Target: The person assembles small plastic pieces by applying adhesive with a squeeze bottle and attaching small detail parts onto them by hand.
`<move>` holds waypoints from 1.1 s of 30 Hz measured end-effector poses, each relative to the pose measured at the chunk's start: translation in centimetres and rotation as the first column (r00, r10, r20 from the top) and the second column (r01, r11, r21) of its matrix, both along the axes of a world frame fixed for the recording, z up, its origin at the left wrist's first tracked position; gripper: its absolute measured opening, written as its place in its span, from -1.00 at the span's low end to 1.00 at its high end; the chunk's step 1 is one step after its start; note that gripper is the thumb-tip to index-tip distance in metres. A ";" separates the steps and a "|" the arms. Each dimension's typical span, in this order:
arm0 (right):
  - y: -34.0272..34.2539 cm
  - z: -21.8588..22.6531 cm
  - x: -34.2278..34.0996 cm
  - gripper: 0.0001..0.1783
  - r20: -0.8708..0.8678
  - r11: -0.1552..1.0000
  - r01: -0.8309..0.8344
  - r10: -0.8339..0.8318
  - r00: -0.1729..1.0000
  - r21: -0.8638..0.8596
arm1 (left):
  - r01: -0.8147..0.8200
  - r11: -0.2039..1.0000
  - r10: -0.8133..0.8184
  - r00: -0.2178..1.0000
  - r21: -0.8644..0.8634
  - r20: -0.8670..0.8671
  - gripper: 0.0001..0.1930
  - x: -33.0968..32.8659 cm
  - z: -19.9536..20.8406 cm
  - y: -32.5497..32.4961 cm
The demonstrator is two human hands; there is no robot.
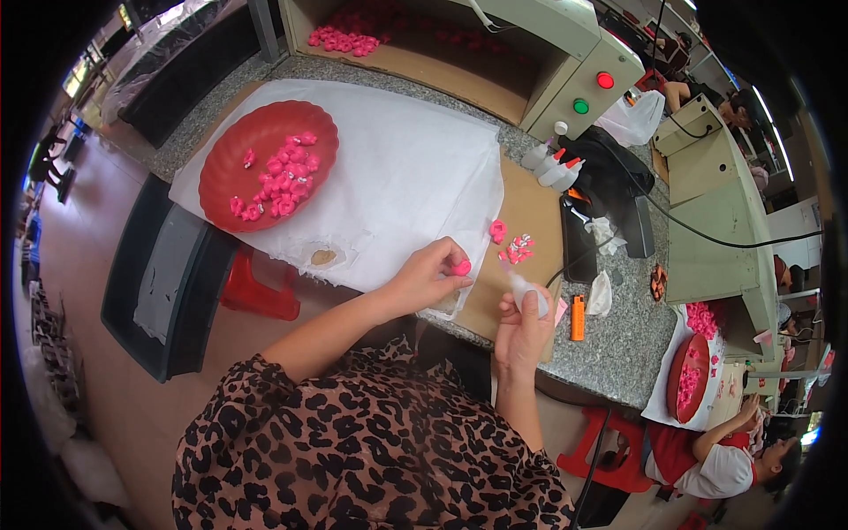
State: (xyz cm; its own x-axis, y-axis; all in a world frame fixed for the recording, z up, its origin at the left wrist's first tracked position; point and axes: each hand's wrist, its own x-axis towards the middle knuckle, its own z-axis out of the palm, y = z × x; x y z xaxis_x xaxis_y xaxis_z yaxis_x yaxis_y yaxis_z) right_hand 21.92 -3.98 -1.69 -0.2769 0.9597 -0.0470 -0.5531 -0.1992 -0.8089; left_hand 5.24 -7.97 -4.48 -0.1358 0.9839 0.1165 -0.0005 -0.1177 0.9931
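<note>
Between the fingertips of my left hand (430, 276) is a small pink piece (461, 267), rounded like a little flower. My right hand (523, 329) grips a small white squeeze bottle (528, 296), its thin nozzle pointing up and left toward the held piece, apart from it. Just beyond my hands, on brown board, lie one loose pink piece (497, 231) and a small cluster of pink pieces with silvery bits (519, 248). Farther left, a red scalloped dish (221, 168) holds many more pink pieces (287, 175) on white paper (397, 132).
At the back stands a pale box-like machine (565, 53) with pink pieces inside. Several white bottles (552, 168), a black bag (614, 159), crumpled tissue (604, 234) and an orange lighter (578, 318) lie to the right. A dark bin (163, 291) is at left; a co-worker (715, 459) sits at right.
</note>
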 end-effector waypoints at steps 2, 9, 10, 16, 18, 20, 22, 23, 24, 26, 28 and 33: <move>0.4 0.7 0.4 -0.72 -0.078 0.990 -0.017 0.006 0.997 -0.140 | 0.012 1.000 -0.012 1.000 -0.008 0.019 -0.77 0.0 0.4 -0.1; 1.9 0.1 3.3 -0.63 0.036 0.975 -0.181 0.187 0.982 -0.130 | 0.078 0.996 -0.073 0.989 -0.034 0.131 -0.77 -0.2 0.7 -0.1; 2.2 0.3 3.6 -0.63 0.036 0.976 -0.177 0.183 0.982 -0.126 | 0.082 0.996 -0.077 0.988 -0.030 0.130 -0.77 -0.2 0.8 -0.1; 4.5 2.7 3.7 -0.74 0.339 0.994 -0.106 0.095 0.936 0.015 | 0.082 0.995 -0.057 0.923 -0.050 0.381 -0.78 0.4 2.5 0.7; 5.3 2.2 4.0 -0.79 0.443 0.987 -0.128 0.073 0.893 0.094 | 0.191 0.979 -0.127 0.841 -0.068 0.525 -0.84 0.6 2.6 1.0; 6.0 1.6 3.8 -0.77 0.509 0.982 -0.127 0.037 0.860 0.143 | 0.222 0.973 -0.155 0.821 -0.057 0.549 -0.86 0.6 1.8 1.2; 6.8 0.8 3.5 -0.75 0.571 0.974 -0.129 -0.002 0.821 0.188 | 0.253 0.966 -0.181 0.799 -0.048 0.573 -0.89 0.7 1.4 1.2; 7.3 0.2 3.4 -0.75 0.739 0.927 -0.180 -0.133 0.661 0.329 | 0.245 0.967 -0.170 0.809 -0.061 0.562 -0.87 0.9 1.3 1.1; 7.6 0.0 3.2 -0.73 0.837 0.858 -0.264 -0.287 0.467 0.441 | 0.238 0.968 -0.159 0.819 -0.074 0.552 -0.83 1.0 1.2 1.0; 7.9 0.6 2.4 -0.77 0.842 0.778 -0.378 -0.338 0.421 0.502 | 0.226 0.972 -0.154 0.812 -0.059 0.563 -0.83 0.9 1.3 0.9; 8.1 1.0 1.6 -0.80 0.837 0.684 -0.487 -0.395 0.379 0.544 | 0.215 0.976 -0.153 0.805 -0.043 0.573 -0.82 0.9 1.5 0.7; 8.7 0.5 0.9 -0.84 0.816 0.588 -0.581 -0.505 0.280 0.563 | 0.213 0.975 -0.135 0.790 -0.061 0.598 -0.68 0.7 2.0 0.5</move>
